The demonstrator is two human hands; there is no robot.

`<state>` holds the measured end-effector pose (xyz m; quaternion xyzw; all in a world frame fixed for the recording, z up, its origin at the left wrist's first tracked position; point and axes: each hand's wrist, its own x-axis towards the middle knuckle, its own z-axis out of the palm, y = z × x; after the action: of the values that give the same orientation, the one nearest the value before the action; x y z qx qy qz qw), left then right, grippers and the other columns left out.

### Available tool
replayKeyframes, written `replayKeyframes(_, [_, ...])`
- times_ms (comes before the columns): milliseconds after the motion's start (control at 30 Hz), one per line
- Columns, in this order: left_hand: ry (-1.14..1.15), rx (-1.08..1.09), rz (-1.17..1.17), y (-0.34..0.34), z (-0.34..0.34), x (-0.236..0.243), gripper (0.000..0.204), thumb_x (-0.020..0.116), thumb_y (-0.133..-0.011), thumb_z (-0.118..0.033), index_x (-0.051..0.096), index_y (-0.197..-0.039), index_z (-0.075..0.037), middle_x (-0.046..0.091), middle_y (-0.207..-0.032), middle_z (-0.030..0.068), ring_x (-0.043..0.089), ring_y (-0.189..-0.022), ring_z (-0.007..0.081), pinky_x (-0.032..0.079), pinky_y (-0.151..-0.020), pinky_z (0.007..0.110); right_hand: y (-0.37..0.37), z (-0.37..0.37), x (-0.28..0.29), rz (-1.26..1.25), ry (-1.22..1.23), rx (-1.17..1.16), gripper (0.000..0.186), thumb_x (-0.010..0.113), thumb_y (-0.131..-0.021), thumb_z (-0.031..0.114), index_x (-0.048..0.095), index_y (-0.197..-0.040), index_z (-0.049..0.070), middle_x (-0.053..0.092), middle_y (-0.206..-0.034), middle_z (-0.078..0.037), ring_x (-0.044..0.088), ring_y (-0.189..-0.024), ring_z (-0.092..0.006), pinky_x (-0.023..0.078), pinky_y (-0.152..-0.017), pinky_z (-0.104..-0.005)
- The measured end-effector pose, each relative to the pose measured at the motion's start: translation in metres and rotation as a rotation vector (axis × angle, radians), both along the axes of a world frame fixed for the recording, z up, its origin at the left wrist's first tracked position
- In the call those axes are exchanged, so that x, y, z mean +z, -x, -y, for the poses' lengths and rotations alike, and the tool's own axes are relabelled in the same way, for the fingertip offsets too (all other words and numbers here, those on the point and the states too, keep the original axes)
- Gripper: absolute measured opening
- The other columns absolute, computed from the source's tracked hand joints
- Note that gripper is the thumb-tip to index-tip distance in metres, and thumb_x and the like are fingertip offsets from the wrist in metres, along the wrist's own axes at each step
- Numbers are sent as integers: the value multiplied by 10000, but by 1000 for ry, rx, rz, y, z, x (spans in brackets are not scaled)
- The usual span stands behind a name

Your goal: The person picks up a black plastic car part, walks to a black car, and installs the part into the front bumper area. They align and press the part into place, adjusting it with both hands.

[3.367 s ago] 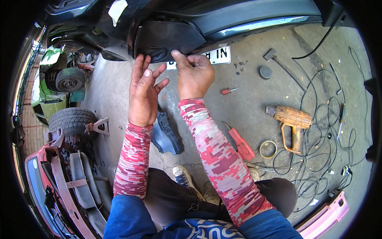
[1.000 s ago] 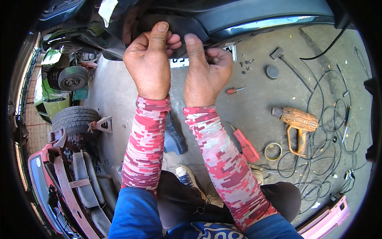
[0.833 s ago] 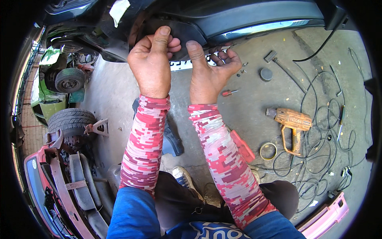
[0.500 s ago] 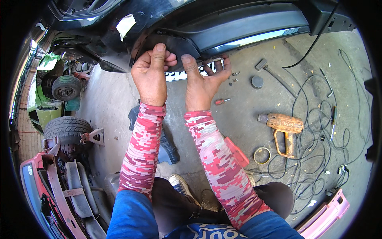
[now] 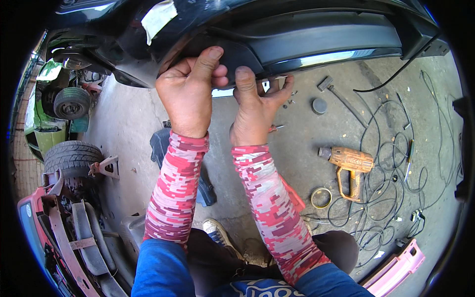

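Observation:
A dark car bumper with a smooth lower panel and a shiny strip spans the top of the view. My left hand is at the black corner piece of its underside, fingers curled and thumb raised. What those fingers hold, if anything, is hidden. Close beside it, my right hand grips the bumper's lower edge, its thumb against the black piece and its fingers reaching under. Below the edge, a white plate shows in part between my hands. A pale piece of tape or paper sticks to the bodywork.
An orange heat gun, tape roll, hammer, round grey can and tangled black cable lie right. A screwdriver is near my right wrist; a black plastic part lies left. Tyres and a red bumper stand farther left.
My view has shifted slightly, bringing the bumper closer. Both hands stay at its lower edge; my right hand now covers more of the white plate.

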<state>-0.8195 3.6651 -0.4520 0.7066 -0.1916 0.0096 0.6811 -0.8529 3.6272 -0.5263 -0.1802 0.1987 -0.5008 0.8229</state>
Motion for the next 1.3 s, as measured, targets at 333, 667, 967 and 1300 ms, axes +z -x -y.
replayKeyframes(333, [91,37,-28,4,12,-9,233,807,-907,-218,736,-857,-2,746,-757,90,674,-595,121,465,-567,223,3,0,5,-104,22,-8,1219,905,-808,322,22,-1601,41,375,-1514,-127,462,-1318,-271,457,-975,-486])
replayKeyframes(667, [240,-133,-24,-12,-2,-34,375,654,-1024,-325,713,-907,27,739,-800,109,687,-657,143,510,-627,245,1,1,0,-89,26,10,1222,895,-813,366,5,-1597,75,298,-1573,-132,401,-1372,-316,440,-967,-614])
replayKeyframes(967, [164,183,19,-47,-32,-73,469,528,-1084,-397,683,-931,17,719,-833,112,694,-753,175,540,-733,311,7,-3,7,-109,-44,90,1195,911,-797,318,43,-1597,130,360,-1553,-184,417,-1386,-353,623,-833,-551])
replayKeyframes(1300, [171,13,141,-38,-42,-86,428,616,-1049,-364,686,-889,27,705,-782,112,691,-729,159,542,-680,292,28,-5,7,-178,-1,77,1214,882,-829,349,-22,-1604,115,335,-1572,-204,411,-1401,-353,588,-916,-567])
